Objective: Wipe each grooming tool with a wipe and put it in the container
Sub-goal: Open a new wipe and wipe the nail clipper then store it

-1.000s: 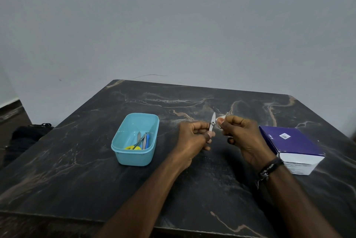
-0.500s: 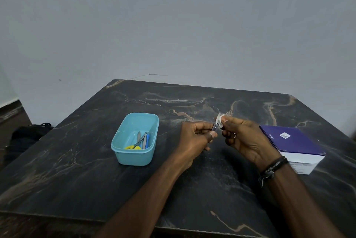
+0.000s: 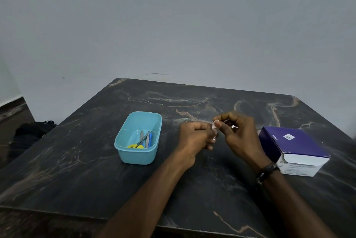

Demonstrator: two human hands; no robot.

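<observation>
A dark marble-patterned table with pale tan veins stands against a plain grey-white wall, while at far left a strip of dark floor holds a black bag, all evenly lit.

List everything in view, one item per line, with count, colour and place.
container: one, light blue, on the table left of the hands.
tools: several, metal, blue and yellow-handled, inside the container.
box: one, purple and white, table's right side.
wipe: one, white, pinched in the right hand.
table: one, dark marble.
bag: one, black, on the floor at left.
wristband: one, black, right wrist.
left hand: holds a small metal tool, mostly hidden.
right hand: wipes it.
</observation>
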